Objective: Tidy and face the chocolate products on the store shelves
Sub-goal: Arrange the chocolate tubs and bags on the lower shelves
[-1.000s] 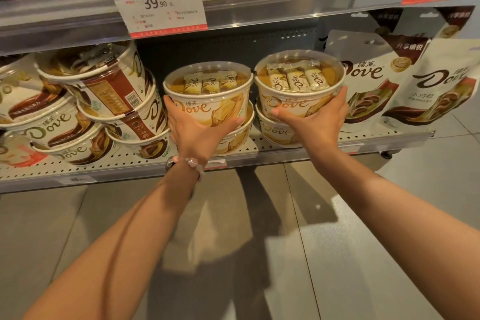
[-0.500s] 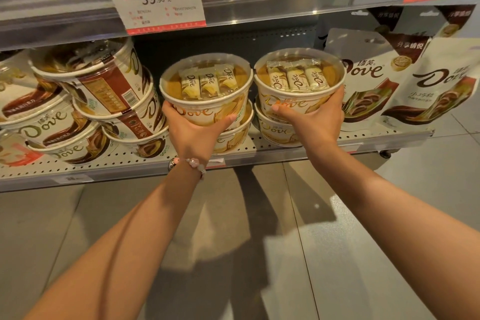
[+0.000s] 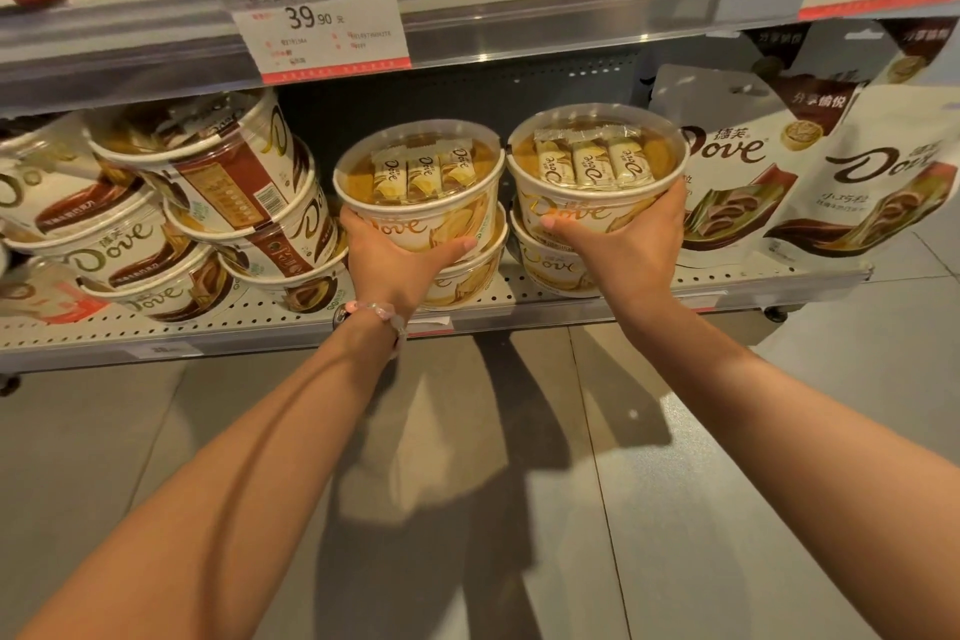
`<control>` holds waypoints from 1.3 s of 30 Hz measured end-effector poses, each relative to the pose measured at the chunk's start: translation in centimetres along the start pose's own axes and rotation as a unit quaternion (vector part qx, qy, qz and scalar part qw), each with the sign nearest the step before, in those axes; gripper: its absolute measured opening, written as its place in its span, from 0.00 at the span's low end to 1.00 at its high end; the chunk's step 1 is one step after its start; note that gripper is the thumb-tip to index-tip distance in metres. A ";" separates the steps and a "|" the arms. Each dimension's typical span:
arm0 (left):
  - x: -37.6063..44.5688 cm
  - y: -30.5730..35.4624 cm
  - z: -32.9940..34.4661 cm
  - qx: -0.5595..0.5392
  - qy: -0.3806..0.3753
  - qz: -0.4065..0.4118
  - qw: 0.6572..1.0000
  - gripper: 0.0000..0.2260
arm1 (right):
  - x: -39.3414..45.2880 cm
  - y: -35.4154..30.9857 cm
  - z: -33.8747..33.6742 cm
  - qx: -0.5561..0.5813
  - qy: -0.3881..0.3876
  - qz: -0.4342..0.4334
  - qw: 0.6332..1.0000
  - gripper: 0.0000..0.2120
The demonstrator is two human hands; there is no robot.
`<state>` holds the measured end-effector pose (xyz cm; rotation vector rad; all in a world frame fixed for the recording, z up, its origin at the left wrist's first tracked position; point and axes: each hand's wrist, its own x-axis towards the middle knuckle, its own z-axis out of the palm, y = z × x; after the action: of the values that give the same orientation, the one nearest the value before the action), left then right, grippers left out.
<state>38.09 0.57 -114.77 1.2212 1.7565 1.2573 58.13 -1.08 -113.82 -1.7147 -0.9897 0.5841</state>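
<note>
1. The left hand (image 3: 392, 270) grips the left white-chocolate tub (image 3: 418, 192) from the front, fingers curled round its lower wall, thumb on the right side.
2. The right hand (image 3: 621, 244) cups the right white-chocolate tub (image 3: 597, 172), thumb across the front, fingers wrapped round the right side.
3. Both tubs sit on lower tubs (image 3: 550, 265) of the same kind on the perforated shelf (image 3: 260, 322), below the 39.90 price tag (image 3: 321, 34).
4. Left of that tag, brown Dove tubs (image 3: 228, 187) lie tilted in stacks.
5. Right of the tag stand Dove pouches (image 3: 737, 166), just beside the right tub.
6. A beaded bracelet (image 3: 376, 312) circles the left wrist.
</note>
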 end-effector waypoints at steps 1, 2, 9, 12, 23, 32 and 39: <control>-0.1 0.2 0.0 -0.002 0.007 -0.005 1.000 0.52 | -0.1 -0.1 0.1 0.000 -0.002 0.002 1.000 0.64; -0.3 0.5 0.1 0.000 0.016 -0.007 1.000 0.52 | -0.1 -0.1 0.2 -0.003 -0.003 0.004 1.000 0.64; -1.1 2.4 -0.9 0.055 0.002 -0.030 0.998 0.48 | -0.8 -0.9 0.2 0.018 -0.012 0.013 1.000 0.62; -1.2 3.3 -2.4 0.062 -0.029 -0.063 0.996 0.41 | -2.3 -1.9 0.0 0.104 -0.005 0.013 0.994 0.55; -2.3 2.6 -11.8 0.027 -0.065 -0.074 0.995 0.10 | -11.3 -6.4 1.8 0.220 -0.026 -0.019 0.975 0.41; 1.3 -5.1 -22.5 0.063 0.153 -0.043 0.985 0.17 | -16.1 -8.4 10.9 0.129 -0.196 0.001 0.972 0.23; 6.9 -8.6 -24.8 0.015 0.103 -0.042 0.994 0.45 | -16.2 -7.9 18.7 0.059 -0.188 0.058 0.979 0.33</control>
<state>11.09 -2.31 -114.59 1.0526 1.9601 1.3512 32.29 -3.58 -114.30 -1.5946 -1.0954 1.0516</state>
